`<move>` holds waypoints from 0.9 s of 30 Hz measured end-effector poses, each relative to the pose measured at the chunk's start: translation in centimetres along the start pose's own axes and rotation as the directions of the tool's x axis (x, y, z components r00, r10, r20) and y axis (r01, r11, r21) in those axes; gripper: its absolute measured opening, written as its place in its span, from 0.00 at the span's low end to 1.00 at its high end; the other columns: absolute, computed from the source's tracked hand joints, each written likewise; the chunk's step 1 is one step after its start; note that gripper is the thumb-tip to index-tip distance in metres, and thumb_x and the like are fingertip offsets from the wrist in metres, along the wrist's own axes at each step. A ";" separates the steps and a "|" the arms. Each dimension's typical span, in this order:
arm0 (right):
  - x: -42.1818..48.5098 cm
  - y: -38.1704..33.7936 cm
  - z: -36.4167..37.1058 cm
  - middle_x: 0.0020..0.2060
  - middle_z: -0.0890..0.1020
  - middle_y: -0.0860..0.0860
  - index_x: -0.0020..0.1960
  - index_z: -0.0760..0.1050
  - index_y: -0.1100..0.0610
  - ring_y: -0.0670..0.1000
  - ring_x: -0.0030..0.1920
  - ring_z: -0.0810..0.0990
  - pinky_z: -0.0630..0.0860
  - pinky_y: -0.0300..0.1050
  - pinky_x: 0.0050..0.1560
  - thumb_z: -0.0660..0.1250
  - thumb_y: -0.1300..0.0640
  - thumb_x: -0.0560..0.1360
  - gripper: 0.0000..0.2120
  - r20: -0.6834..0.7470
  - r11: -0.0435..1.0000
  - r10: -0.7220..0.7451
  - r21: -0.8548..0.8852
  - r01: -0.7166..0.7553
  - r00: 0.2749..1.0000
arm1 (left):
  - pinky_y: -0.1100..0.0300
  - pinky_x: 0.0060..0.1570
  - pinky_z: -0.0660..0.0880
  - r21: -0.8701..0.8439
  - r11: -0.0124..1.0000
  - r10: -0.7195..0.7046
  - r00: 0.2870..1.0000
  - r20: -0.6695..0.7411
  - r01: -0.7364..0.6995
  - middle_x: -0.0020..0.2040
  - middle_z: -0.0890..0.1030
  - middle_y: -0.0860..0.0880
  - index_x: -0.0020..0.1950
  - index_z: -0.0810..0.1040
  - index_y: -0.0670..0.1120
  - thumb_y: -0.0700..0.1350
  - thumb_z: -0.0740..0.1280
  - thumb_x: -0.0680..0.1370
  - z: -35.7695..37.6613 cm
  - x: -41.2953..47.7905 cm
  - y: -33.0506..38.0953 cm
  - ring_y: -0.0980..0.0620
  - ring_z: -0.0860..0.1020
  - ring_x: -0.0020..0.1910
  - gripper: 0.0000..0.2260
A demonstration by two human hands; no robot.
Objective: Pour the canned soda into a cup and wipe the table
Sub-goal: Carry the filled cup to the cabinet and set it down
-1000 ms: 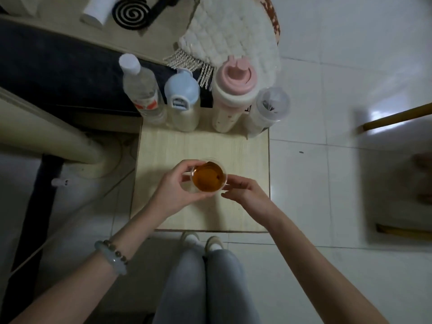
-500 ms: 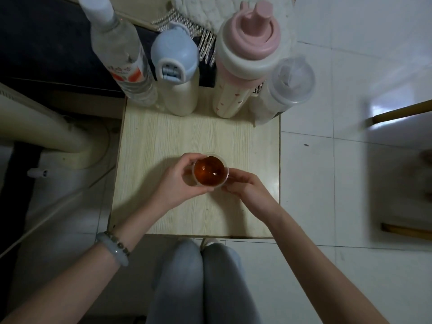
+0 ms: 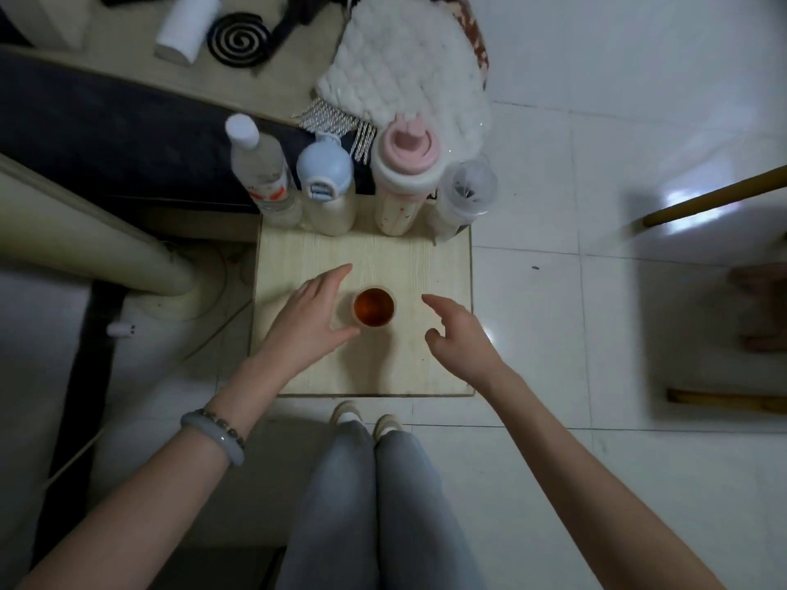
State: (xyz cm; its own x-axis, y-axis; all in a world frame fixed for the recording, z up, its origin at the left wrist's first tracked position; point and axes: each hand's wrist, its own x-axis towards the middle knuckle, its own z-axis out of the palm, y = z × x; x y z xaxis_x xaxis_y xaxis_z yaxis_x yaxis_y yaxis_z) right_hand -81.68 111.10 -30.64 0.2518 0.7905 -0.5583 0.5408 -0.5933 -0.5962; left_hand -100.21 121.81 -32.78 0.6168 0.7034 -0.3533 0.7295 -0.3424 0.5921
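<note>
Bystander items, far edge of table and beyond
Clear water bottle (image 3: 264,176), blue-capped bottle (image 3: 326,181), pink-lidded bottle (image 3: 404,172), clear-lidded cup (image 3: 466,193) in a row; mosquito coil (image 3: 240,42), white knitted cushion (image 3: 404,78) behind.

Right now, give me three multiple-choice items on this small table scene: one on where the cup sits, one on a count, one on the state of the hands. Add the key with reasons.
1. Where does the cup stand?
A. near the middle of the wooden table
B. on the floor tiles
C. in the row of bottles

2. How many containers stand along the table's far edge?
A. two
B. four
C. six

3. What are the hands doing?
A. both grip the cup
B. only the right one holds it
C. both are open, neither gripping the cup

Key: 1 A, the cup stands alone mid-table. 2 B, clear bottle, blue-capped bottle, pink-lidded bottle and clear-lidded bottle. 3 C, left hand lies open beside the cup, right hand is clear of it.
</note>
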 end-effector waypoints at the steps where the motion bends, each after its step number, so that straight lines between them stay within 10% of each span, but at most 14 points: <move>1: -1.3 -0.9 -1.0 0.72 0.65 0.53 0.73 0.61 0.57 0.52 0.72 0.62 0.59 0.41 0.70 0.59 0.66 0.75 0.27 -0.028 0.995 -0.044 -0.089 0.041 0.999 | 0.55 0.70 0.60 0.067 0.997 0.037 0.999 -0.010 -0.036 0.75 0.61 0.49 0.76 0.53 0.49 0.49 0.73 0.72 -1.5 -0.9 1.4 0.51 0.61 0.72 0.39; 13: -19.4 -9.6 -13.1 0.55 0.79 0.60 0.64 0.71 0.65 0.64 0.53 0.77 0.78 0.54 0.46 0.70 0.67 0.63 0.29 -0.478 0.906 -0.269 -0.420 0.052 0.836 | 0.51 0.63 0.68 0.520 0.771 0.487 0.866 -0.110 -0.368 0.69 0.70 0.45 0.73 0.62 0.43 0.50 0.74 0.69 -13.3 -10.1 20.3 0.45 0.70 0.66 0.37; 27: -36.8 0.7 -18.9 0.70 0.68 0.54 0.74 0.57 0.57 0.56 0.68 0.66 0.68 0.49 0.65 0.63 0.58 0.74 0.31 -0.784 0.931 0.084 -0.158 -0.329 0.615 | 0.47 0.59 0.70 0.516 0.504 0.766 0.635 0.104 -0.693 0.67 0.73 0.41 0.73 0.61 0.39 0.51 0.75 0.69 -5.5 -13.9 38.4 0.42 0.73 0.63 0.39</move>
State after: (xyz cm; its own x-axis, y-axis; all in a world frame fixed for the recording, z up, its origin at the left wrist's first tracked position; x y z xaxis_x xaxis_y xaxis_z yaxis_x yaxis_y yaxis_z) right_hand -75.42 84.49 0.39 0.8298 0.5550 0.0589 0.5474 -0.7887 -0.2798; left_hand -82.39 102.37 -1.15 0.9808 0.1196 0.1543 0.0931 -0.9812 0.1692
